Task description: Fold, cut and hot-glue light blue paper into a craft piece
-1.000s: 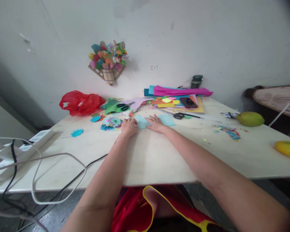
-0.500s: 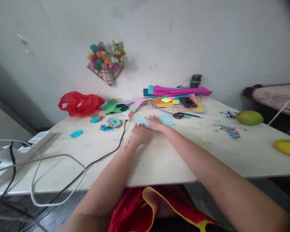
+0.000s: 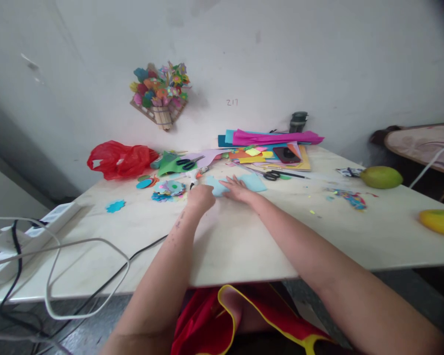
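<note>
A light blue paper sheet (image 3: 257, 182) lies on the table in front of me. My right hand (image 3: 237, 190) presses down on it, fingers stretched and spread. Just off the sheet's left end is my left hand (image 3: 202, 198), its fingers curled in; whatever they hold, if anything, is hidden behind the hand. Directly beyond that hand sits a white glue gun (image 3: 196, 176) with an orange part, its black cord (image 3: 148, 250) running down to the left. A pile of scalloped paper shapes (image 3: 170, 188) lies left of the gun.
Dark-handled scissors (image 3: 188, 162) rest on green paper; another pair of scissors (image 3: 272, 175) lies right of the sheet. Behind are stacked coloured papers, a phone (image 3: 286, 155) and a red plastic bag (image 3: 122, 160). Mangoes (image 3: 382, 177) sit right; a power strip (image 3: 55, 217) with looping cables stands left.
My left hand has moved left off the blue sheet, toward the glue gun, and its fingers have curled. My right hand stays flat on the sheet.
</note>
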### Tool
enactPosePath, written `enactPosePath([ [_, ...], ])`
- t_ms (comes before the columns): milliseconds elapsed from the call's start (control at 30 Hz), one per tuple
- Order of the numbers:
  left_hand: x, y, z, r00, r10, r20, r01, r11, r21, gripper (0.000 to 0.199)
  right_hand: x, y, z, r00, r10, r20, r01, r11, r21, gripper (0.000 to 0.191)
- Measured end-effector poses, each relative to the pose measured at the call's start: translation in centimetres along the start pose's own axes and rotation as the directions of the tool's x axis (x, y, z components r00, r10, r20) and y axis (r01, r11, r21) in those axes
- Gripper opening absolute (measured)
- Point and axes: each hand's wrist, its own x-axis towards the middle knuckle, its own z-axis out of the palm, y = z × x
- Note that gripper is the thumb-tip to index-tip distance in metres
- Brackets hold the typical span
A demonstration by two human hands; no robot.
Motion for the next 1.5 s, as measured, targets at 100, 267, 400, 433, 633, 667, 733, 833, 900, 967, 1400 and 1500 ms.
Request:
enactPosePath([
  [100,1.0,-1.8,0.4,0.986,-0.131,-0.103,0.120,0.987,-0.112,0.029,-0.1,0.0,0.1,1.000,0.001,-0.018,-0.001,1.000,0.000,0.057],
  [267,2.2,-3.3,2.3,0.992,-0.117,0.040,0.123,0.892,-0.436,0.022,0.3,0.3,1.0,0.994,-0.029,-0.104,0.026,0.999,-0.036,0.047],
  [400,2.6,-3.9,3.4,0.991,-0.085,0.106,0.129,0.837,-0.531,0.021,0.8,0.5,1.8,0.974,-0.105,-0.200,0.089,0.992,-0.086,0.039],
  [433,2.7,-3.9,3.5,0.990,-0.089,0.106,0.132,0.836,-0.533,0.021,0.9,0.5,1.9,0.967,-0.132,-0.219,0.115,0.989,-0.090,0.038],
  [633,2.6,-3.6,3.2,0.992,-0.110,0.066,0.127,0.901,-0.415,0.018,1.1,0.5,2.1,0.951,-0.211,-0.224,0.201,0.977,-0.069,0.037],
  [667,2.5,-3.3,3.0,0.992,-0.123,0.027,0.124,0.920,-0.371,0.020,1.0,0.5,2.1,0.953,-0.199,-0.228,0.189,0.980,-0.067,0.038],
  [733,2.2,-2.8,2.6,0.986,-0.128,-0.108,0.094,0.957,-0.276,0.027,0.8,0.3,1.8,0.960,-0.162,-0.228,0.150,0.986,-0.070,0.040],
  [833,1.7,-1.9,2.7,0.949,0.005,-0.315,-0.052,0.989,-0.141,0.036,0.4,0.0,1.4,0.976,-0.098,-0.195,0.081,0.992,-0.093,0.045],
  [900,1.7,-1.3,3.2,0.922,0.092,-0.377,-0.122,0.991,-0.058,0.044,0.3,-0.1,1.3,0.984,-0.064,-0.166,0.044,0.992,-0.121,0.050],
  [967,1.8,-1.0,3.8,0.924,0.108,-0.367,-0.124,0.992,-0.022,0.054,0.4,-0.1,1.3,0.988,-0.038,-0.148,0.015,0.989,-0.150,0.054],
  [1400,3.1,-1.9,4.9,0.993,-0.096,-0.061,0.094,0.995,-0.046,0.067,0.3,-0.2,1.1,0.996,0.011,-0.087,-0.025,0.987,-0.160,0.057],
  [1500,3.1,-2.6,4.9,0.992,-0.121,-0.030,0.120,0.992,-0.036,0.068,0.3,-0.1,1.0,0.997,0.007,-0.081,-0.019,0.989,-0.149,0.058],
])
